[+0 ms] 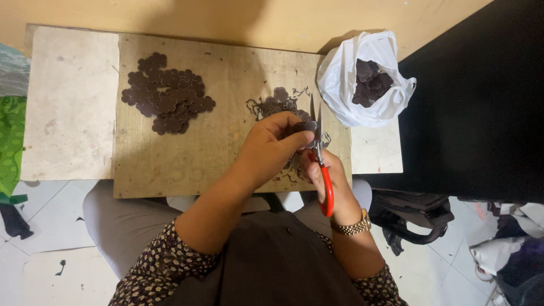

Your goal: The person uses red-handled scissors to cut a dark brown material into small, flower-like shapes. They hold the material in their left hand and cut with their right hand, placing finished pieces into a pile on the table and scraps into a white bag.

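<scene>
My left hand (271, 148) pinches a small dark brown flower-shaped cutout (307, 126) over the brown board (226, 153). My right hand (331, 181) grips red-handled scissors (322, 164), whose blades point away from me and sit right beside the cutout. Behind my hands lies a small heap of dark trimmings and uncut pieces (277, 103). A larger pile of finished flower-shaped cutouts (168, 93) lies on the board's left part.
A white plastic bag (362, 79) holding more dark pieces sits at the board's right end. A pale slab (71, 102) lies under the board on the left. A black surface (481, 102) fills the right, with a dark bag (413, 218) on the tiled floor.
</scene>
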